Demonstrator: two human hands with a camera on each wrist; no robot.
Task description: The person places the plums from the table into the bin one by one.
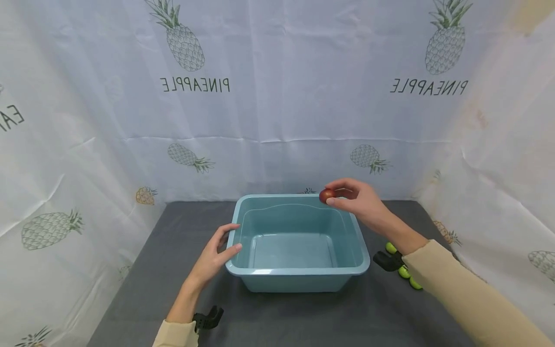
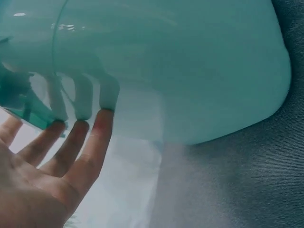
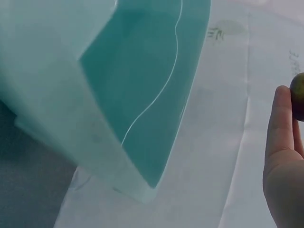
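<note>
A light blue plastic basin [image 1: 299,284] stands on the dark cloth, and its inside shows nothing in it. My left hand [image 1: 212,255] holds the basin's left rim. The left wrist view shows its fingertips [image 2: 103,116] against the glossy outer wall [image 2: 190,71]. Above the far right corner of the basin, my right hand [image 1: 357,200] pinches a small, round, dark red fruit [image 1: 327,195] between thumb and fingers. In the right wrist view the fruit [image 3: 298,97] is cut off by the frame's edge, and its exact kind cannot be told.
Several small green round fruits [image 1: 404,272] lie right of the basin, partly hidden by the right forearm. The dark cloth [image 1: 182,231] covers the table. White curtains [image 1: 277,96] with pineapple prints hang at the back and both sides. Each wrist carries a black mount [image 1: 209,319].
</note>
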